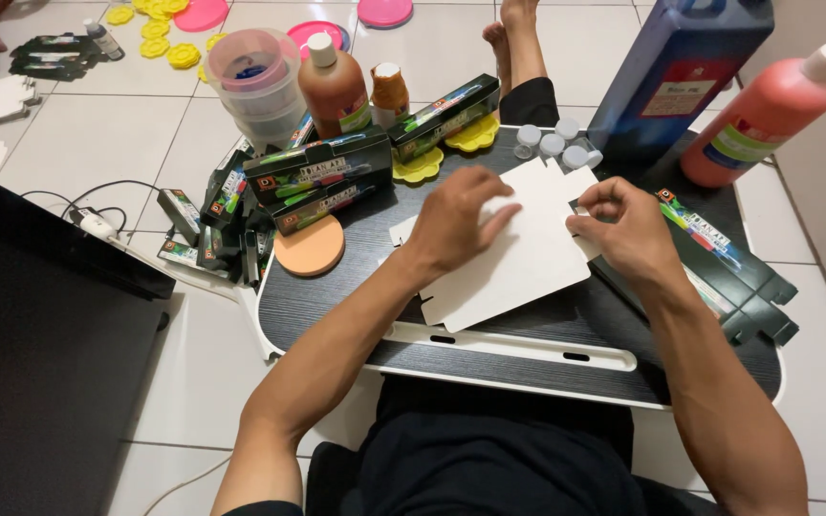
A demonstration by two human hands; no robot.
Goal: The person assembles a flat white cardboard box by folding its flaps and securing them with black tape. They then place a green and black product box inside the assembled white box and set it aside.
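left hand (456, 222): palm down on the flat white die-cut cardboard blank (513, 263), fingers spread and pressing it to the table; grip flat and apart, clamped on nothing.
right hand (628, 229): at the blank's 3 o'clock edge, thumb and fingers pinched together on a side flap; grip clamped on the cardboard.
blank position: centre of the dark lap table (336, 306), printed side down, tabs sticking out at 9 and 12 o'clock.
step in hand: judged as folding a carton blank into shape; the side flap looks mid-crease while the left hand acts as anchor.
next move calls for: steady hold-down from the left hand and a clean bend along the score line at 3 o'clock, without tearing the tab; a guess from the pose only.
3 o'clock of the hands: more flattened dark green printed cartons (719, 268), partly under the right wrist.
10 o'clock: stack of folded dark green boxes (322, 172); an orange round disc (309, 247) just beside them.
12 o'clock: small clear capped vials (556, 143), yellow flower-shaped pieces (420, 167).
far edge: brown bottle (334, 86), clear round container with pink rim (255, 81), big blue jug (685, 67), salmon-coloured bottle (767, 115).
floor: white tiles, pink lids (203, 13) far off at 11 o'clock; a bare foot (513, 43) at 12 o'clock, owner unclear.
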